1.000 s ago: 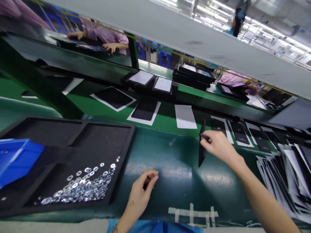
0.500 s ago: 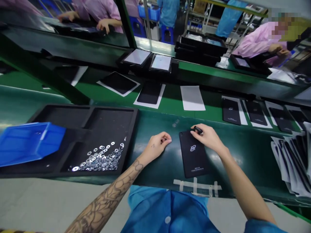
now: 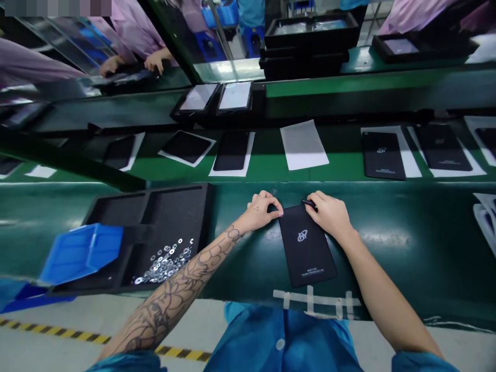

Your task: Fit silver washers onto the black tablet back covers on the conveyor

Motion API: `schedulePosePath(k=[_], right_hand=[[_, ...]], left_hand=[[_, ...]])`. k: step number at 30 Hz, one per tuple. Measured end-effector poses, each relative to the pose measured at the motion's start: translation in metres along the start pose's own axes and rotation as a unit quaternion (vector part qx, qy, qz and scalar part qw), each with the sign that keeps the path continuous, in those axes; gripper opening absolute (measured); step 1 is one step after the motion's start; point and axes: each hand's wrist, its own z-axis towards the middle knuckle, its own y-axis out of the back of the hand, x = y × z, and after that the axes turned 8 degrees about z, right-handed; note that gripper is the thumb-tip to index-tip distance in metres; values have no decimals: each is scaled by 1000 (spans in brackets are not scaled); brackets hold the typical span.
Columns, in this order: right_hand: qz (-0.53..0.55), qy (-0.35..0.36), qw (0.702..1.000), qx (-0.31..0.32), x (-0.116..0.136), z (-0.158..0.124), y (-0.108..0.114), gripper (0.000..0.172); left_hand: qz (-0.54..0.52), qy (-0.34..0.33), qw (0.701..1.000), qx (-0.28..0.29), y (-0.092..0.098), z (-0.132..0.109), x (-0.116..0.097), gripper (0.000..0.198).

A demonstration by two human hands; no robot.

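My left hand (image 3: 260,211) has come in to the far corner of the black panel (image 3: 306,245), fingers curled narrow against it. My right hand (image 3: 329,214) pinches a small black tool (image 3: 309,203) at the far edge. The panel lies flat on the bench (image 3: 406,258) between both hands. Left, a foam tray (image 3: 174,206) holds loose washers (image 3: 165,263) beside a blue bin (image 3: 81,253).

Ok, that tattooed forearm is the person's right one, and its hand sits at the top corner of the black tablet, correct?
No, the head view shows the tattooed forearm is the left one. Its hand does sit at the top corner of the black tablet.
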Motion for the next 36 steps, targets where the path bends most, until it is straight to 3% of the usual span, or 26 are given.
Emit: schedulePosePath(k=[8, 12, 20, 24, 28, 30, 32, 36], right_hand=[[0, -20, 997, 72, 10, -3, 4, 14], [-17, -25, 993, 111, 19, -3, 10, 14], [-47, -25, 990, 133, 23, -4, 11, 20], [-48, -27, 990, 127, 20, -3, 9, 23], [-52, -26, 991, 121, 17, -3, 8, 23], [-53, -26, 991, 119, 15, -3, 8, 25], [-53, -27, 992, 115, 13, -3, 8, 26], [-46, -28, 992, 111, 12, -3, 6, 31]], left_hand=[[49, -6, 993, 106, 20, 20, 1, 20], [74, -3, 990, 121, 23, 20, -1, 24], [184, -3, 973, 139, 32, 35, -16, 36], [286, -106, 945, 119, 36, 53, -36, 39], [330, -258, 896, 145, 38, 70, -56, 41], [323, -296, 885, 159, 39, 76, -58, 41], [296, -291, 892, 176, 41, 75, -51, 37], [146, -227, 940, 211, 46, 57, -18, 17]])
